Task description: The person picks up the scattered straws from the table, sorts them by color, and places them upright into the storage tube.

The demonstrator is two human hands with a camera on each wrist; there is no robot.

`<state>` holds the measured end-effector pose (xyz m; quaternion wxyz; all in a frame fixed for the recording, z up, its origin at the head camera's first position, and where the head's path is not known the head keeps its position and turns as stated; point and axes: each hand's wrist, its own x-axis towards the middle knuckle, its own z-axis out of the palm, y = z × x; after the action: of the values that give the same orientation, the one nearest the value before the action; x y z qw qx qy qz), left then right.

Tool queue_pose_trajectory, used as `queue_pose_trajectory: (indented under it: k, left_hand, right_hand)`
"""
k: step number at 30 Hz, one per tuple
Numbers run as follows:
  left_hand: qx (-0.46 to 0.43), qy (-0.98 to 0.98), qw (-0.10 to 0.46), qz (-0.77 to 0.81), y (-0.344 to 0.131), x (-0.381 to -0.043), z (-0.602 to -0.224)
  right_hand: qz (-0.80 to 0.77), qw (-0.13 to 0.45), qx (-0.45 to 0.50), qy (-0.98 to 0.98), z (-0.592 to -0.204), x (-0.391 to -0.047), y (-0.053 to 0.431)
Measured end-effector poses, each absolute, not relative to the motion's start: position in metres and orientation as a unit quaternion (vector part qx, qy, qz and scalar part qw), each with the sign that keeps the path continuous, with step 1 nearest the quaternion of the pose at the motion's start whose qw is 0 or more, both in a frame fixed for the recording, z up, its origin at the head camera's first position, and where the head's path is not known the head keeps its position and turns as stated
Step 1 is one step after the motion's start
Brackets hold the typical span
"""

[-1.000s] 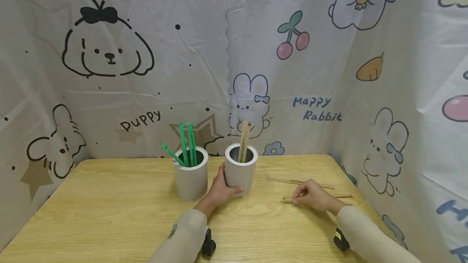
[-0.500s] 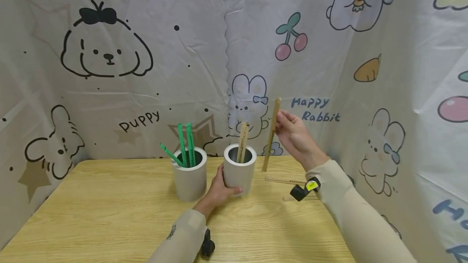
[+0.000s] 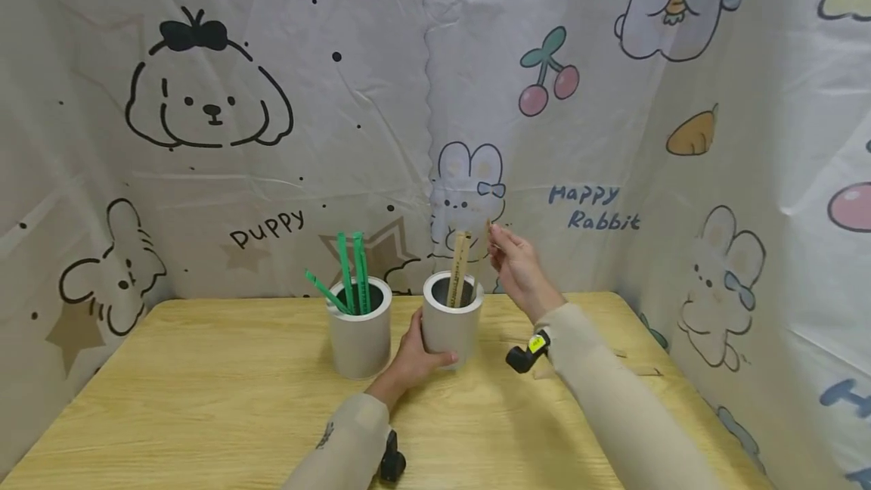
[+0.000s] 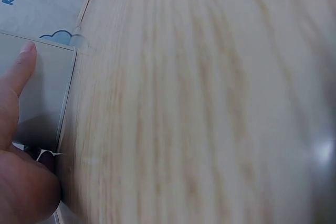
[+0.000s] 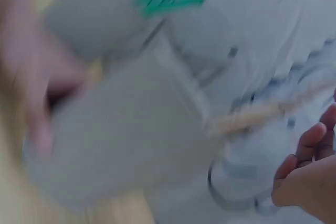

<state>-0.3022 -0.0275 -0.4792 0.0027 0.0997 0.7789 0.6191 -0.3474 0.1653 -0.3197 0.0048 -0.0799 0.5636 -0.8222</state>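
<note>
My left hand (image 3: 411, 360) grips the lower left side of a white cylindrical cup (image 3: 450, 333), thumb across its front. In the left wrist view that thumb (image 4: 22, 66) lies along the cup wall (image 4: 47, 87). Two thin tan sticks (image 3: 457, 267) with dark print stand inside this cup. My right hand (image 3: 515, 267) pinches another thin tan stick (image 3: 478, 272) near its top, its lower end at the right side of the cup's mouth. The right wrist view is blurred, showing curled fingers (image 5: 312, 140) at the right edge.
A second white cup (image 3: 361, 346) with several green sticks (image 3: 361, 278) stands just left. More tan sticks (image 3: 646, 372) lie on the wooden table (image 3: 224, 384), partly hidden by the right forearm. A patterned curtain (image 3: 367, 134) hangs behind and at both sides.
My right hand has picked a tan stick off the table, raised it upright and brought it left to the cup's mouth. My left hand has kept its grip on the cup.
</note>
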Motion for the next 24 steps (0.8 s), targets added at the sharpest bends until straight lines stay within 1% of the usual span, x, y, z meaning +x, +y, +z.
queue_pose_trajectory:
  k: [4,9,14,19,24]
  left_hand:
    - [0.101,0.78,0.003,0.618,-0.025,-0.3,-0.48]
    - [0.096,0.785,-0.006,0.612,-0.025,-0.301,-0.483]
    - [0.101,0.786,-0.007,0.61,-0.025,-0.303,-0.483]
    - [0.097,0.783,-0.011,0.614,-0.026,-0.304,-0.485]
    - [0.099,0.778,-0.008,0.62,-0.026,-0.302,-0.484]
  right_hand:
    - [-0.742,0.024,-0.063,0.667,-0.338,-0.347,0.206]
    - [-0.639,0.055,-0.089,0.762,-0.352,-0.34,0.263]
    - [-0.521,0.104,-0.116,0.839,-0.384,-0.325,0.314]
    - [-0.449,0.155,-0.138,0.869,-0.419,-0.311,0.343]
    - [-0.444,0.163,-0.148,0.869,-0.444,-0.303,0.355]
